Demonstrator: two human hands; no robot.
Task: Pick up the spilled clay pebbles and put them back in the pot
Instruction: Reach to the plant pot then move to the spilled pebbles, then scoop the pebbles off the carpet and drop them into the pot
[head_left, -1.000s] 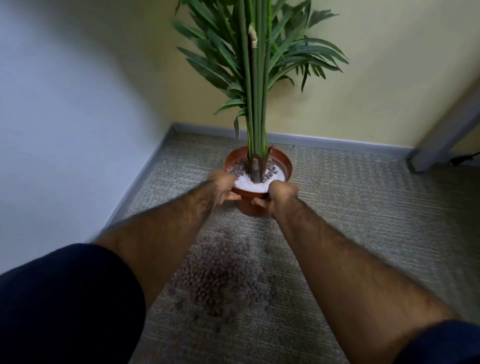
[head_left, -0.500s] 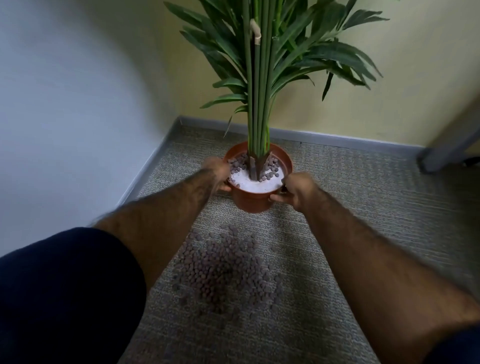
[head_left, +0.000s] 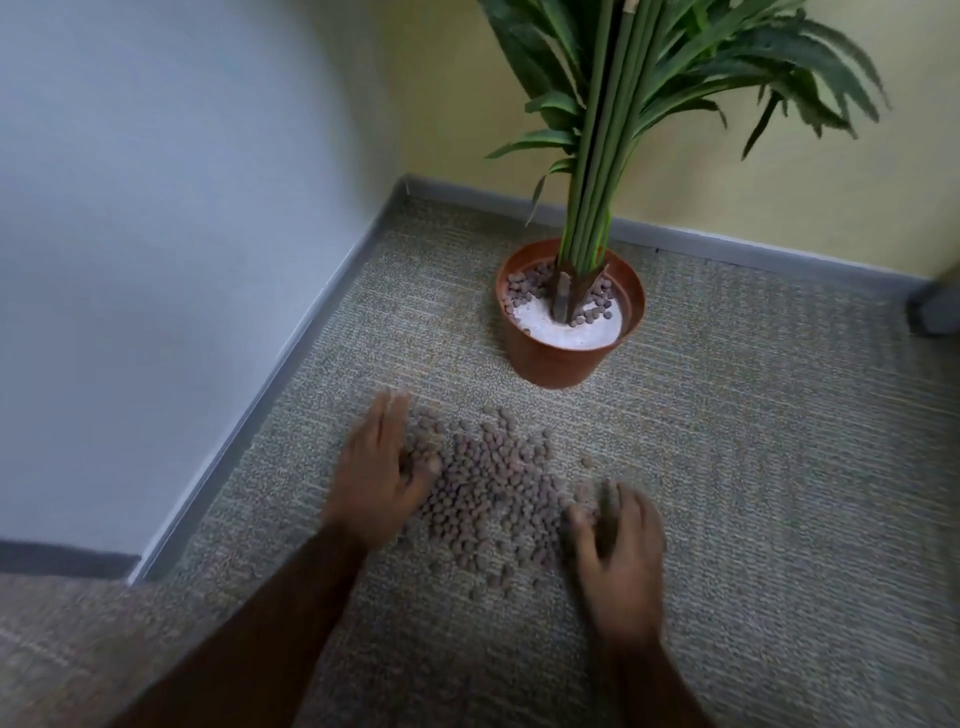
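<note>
On my feed the biggest thing is the grey-green carpet, filling the floor up to a corner where a pale blue-white wall on the left meets a yellow wall at the back, w/ a grey baseboard running along both. Next, a tall palm-type plant: straight green stems bunched together, long leaves spreading up top and out of view. It stands upright in a terracotta-coloured pot on the carpet near the corner. Inside the pot I see a white surface, mostly bare at the front, w/ some pebbles lying around the stem base toward the back. The spilled clay pebbles sit in a loose brownish heap on the carpet just in front of the pot, apart from it, a few strays scattered round the edges. Both hands are down at the heap, on opp. sides. Left hand: fingers loosely spread, palm down, touching the heap's left edge, nothing gripped. Right hand: at the right edge, fingers curled over some pebbles, but it's motion-blurred so I can't tell if it grips any.
</note>
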